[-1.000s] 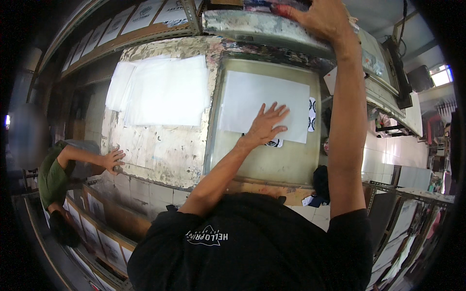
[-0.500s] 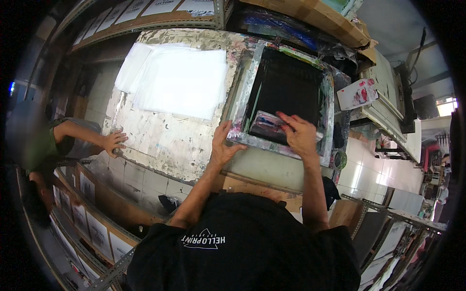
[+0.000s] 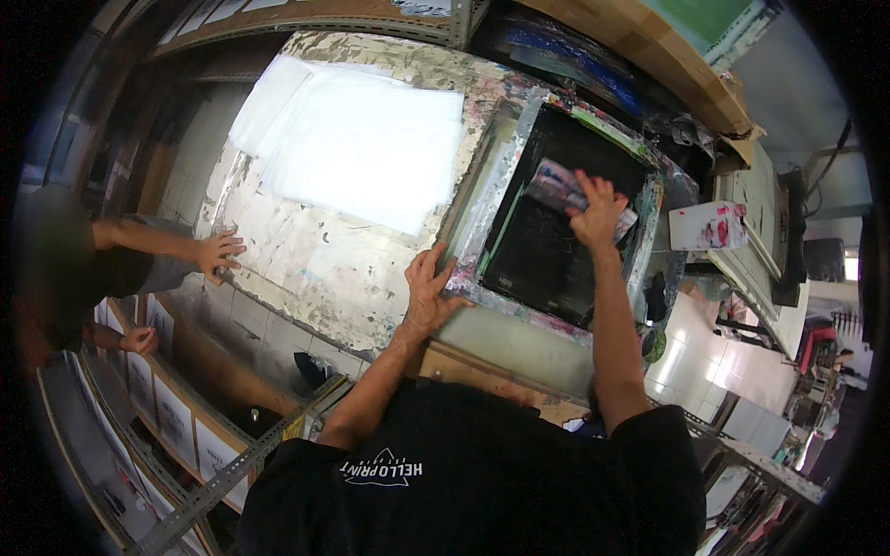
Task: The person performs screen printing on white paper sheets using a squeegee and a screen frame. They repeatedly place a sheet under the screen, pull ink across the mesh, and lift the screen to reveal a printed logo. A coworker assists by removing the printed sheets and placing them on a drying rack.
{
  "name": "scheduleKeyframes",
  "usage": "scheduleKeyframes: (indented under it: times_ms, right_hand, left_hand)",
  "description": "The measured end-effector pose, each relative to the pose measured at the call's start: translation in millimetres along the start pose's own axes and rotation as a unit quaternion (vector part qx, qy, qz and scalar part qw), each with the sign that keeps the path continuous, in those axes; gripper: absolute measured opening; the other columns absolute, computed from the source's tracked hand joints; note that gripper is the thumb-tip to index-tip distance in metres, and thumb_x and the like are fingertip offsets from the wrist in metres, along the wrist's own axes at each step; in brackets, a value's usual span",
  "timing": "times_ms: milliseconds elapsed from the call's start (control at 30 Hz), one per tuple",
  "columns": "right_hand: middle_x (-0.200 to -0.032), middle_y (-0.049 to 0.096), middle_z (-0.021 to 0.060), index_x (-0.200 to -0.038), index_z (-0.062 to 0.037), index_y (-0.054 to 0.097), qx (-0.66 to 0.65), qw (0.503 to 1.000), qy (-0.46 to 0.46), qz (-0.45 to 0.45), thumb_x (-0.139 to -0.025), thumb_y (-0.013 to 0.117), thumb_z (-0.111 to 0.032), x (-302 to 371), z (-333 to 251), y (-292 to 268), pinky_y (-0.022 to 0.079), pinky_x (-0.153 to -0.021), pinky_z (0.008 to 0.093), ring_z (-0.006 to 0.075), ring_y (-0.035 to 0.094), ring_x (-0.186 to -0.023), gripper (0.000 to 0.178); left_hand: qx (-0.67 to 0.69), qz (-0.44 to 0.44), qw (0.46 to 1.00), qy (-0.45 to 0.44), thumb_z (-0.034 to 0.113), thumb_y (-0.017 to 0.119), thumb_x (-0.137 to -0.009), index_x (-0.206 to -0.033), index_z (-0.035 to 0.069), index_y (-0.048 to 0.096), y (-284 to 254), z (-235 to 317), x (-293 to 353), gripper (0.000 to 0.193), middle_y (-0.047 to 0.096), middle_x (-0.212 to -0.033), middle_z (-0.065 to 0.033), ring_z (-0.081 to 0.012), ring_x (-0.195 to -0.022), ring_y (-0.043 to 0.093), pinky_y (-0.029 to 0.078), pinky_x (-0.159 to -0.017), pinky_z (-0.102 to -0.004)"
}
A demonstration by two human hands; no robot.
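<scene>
A screen-printing frame (image 3: 501, 199) with a dark mesh (image 3: 538, 255) lies at the right of the work table, its rim smeared with paint. My right hand (image 3: 599, 219) is closed on a squeegee (image 3: 554, 183), which is stained pink and blue and slightly blurred. The squeegee lies slanted across the middle of the mesh, partly covered by my fingers. At the frame's near left corner rests my left hand (image 3: 429, 298), fingers and thumb spread against the rim. White sheets (image 3: 371, 148) lie in a loose pile left of the frame.
A co-worker's hand (image 3: 220, 255) rests on the left edge of the paint-stained table (image 3: 306, 250). Boxes on a rack (image 3: 185, 398) stand at the lower left. A cardboard piece (image 3: 649, 46) lies beyond the frame, and a red-stained white container (image 3: 709, 226) is to its right.
My right hand has pushed the squeegee away from me, from the mesh's near end to its middle. My left hand stays at the corner. A second hand of the co-worker now shows.
</scene>
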State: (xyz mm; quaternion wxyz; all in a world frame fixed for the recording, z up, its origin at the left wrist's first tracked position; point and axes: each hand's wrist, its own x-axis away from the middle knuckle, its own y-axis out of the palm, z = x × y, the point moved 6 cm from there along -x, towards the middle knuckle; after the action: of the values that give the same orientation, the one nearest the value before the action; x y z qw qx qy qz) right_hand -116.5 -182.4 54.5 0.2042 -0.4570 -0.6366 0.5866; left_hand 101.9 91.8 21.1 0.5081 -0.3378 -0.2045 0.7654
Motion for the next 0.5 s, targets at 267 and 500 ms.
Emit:
scheduleKeyframes:
  times_ms: [267, 500]
  right_hand:
    - [-0.128, 0.063, 0.0175, -0.14, -0.0256, 0.056, -0.097, 0.994, 0.014, -0.047, -0.07, 0.079, -0.02, -94.3, 59.2, 5.8, 0.038, -0.098, 0.0487, 0.0328, 0.056, -0.121, 0.075]
    - [-0.103, 0.07, 0.0179, -0.127, -0.0269, 0.065, -0.021, 0.995, -0.074, 0.056, -0.078, 0.07, -0.014, -49.2, 28.5, -15.0, 0.047, -0.082, 0.0488, 0.0361, 0.066, -0.096, 0.051]
  left_hand:
    - [0.015, -0.012, 1.0, -0.005, 0.041, 0.089, -0.053, -0.127, 0.002, 0.062, -1.9, 0.9, -0.1, 0.088, 0.041, -0.15, -0.0172, -0.0391, -0.132, 0.039, 0.027, -0.107, -0.0514]
    - [-0.034, -0.008, 0.999, 0.021, 0.05, 0.085, -0.058, -0.136, 0.006, 0.058, -3.5, 5.7, 1.3, 0.094, 0.053, -0.133, -0.0133, -0.0346, -0.129, 0.041, 0.028, -0.104, -0.0488]
